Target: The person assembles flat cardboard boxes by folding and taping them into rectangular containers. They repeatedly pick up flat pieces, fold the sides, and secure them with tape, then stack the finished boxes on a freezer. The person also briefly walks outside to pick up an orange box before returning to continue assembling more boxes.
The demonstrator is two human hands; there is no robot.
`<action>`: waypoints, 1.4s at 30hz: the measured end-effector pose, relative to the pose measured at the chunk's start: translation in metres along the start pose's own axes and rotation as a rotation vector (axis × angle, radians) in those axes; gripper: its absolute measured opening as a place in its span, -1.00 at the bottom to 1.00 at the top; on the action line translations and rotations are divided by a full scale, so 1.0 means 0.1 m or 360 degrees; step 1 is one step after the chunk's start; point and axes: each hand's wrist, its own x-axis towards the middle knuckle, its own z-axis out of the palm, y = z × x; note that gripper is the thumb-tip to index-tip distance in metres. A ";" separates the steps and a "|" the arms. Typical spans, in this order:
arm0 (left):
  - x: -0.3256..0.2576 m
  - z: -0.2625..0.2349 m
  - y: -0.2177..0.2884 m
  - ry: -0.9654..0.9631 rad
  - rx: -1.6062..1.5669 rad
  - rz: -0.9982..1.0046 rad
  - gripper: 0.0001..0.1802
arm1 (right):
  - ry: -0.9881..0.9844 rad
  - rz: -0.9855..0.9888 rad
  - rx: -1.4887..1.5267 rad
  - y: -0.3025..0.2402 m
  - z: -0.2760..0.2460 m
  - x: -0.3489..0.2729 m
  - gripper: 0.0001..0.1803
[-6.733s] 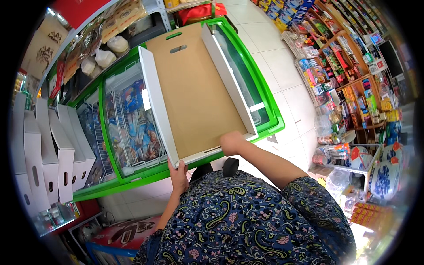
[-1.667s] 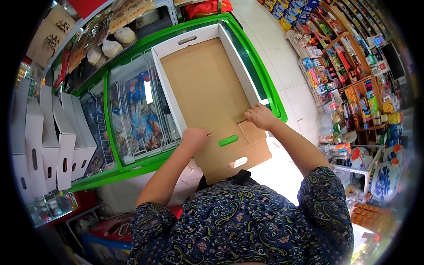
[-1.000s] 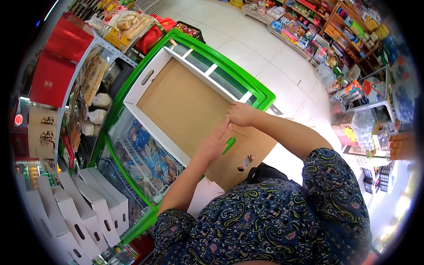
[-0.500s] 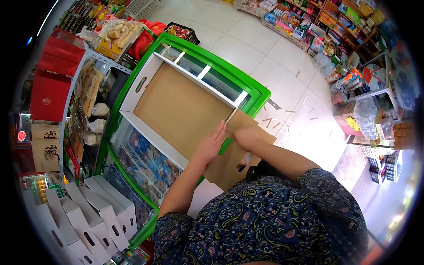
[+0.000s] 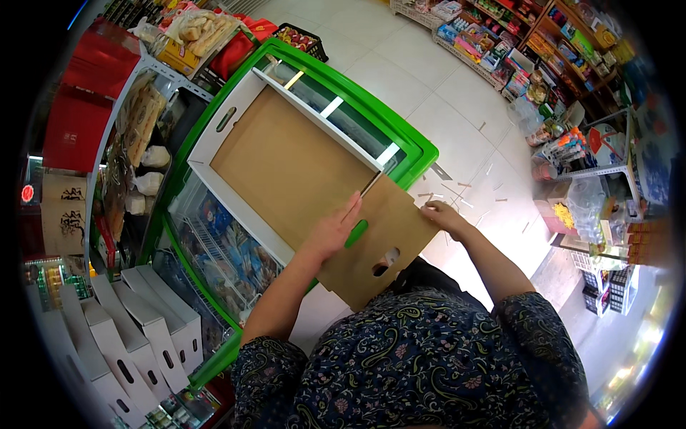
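A large cardboard box (image 5: 279,161), white outside and brown inside, lies on a green-rimmed, glass-topped freezer (image 5: 411,143). Three of its sides stand up. Its near-right end is a brown flap (image 5: 400,214) folded outward, with two handle cutouts. My left hand (image 5: 331,234) rests with fingers stretched along the inner edge of this flap, by the crease. At the flap's outer right corner, my right hand (image 5: 444,217) pinches the edge between thumb and fingers. The palm side of my left hand is hidden.
Several flat white boxes (image 5: 153,336) with handle holes stand upright at lower left. Cardboard scraps (image 5: 457,193) litter the tiled floor at right. Stocked shelves (image 5: 564,50) line the far right. A black crate (image 5: 304,41) stands behind the freezer; red boxes (image 5: 78,139) are at left.
My right hand has moved outward, from beside my left hand to the flap's outer corner. My left hand stays close to the crease. The view has shifted slightly.
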 end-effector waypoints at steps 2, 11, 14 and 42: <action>-0.02 0.01 -0.03 -0.0012 -0.0012 -0.0024 -0.32 | -0.0297 -0.0024 -0.0242 -0.15 0.10 0.01 -0.43; -0.03 -0.08 -0.02 -0.0074 -0.0098 -0.0067 -0.28 | -0.0641 -0.0372 0.0347 -1.04 0.07 0.03 -0.57; -0.02 -0.12 -0.04 -0.0106 -0.0069 -0.0059 -0.26 | -0.0623 -0.0937 -0.0064 -0.92 0.20 0.33 -0.71; -0.22 0.20 -0.48 0.0561 -0.1338 -0.0781 -0.68 | -0.0224 -0.1331 -0.1475 -1.86 0.58 0.55 -0.73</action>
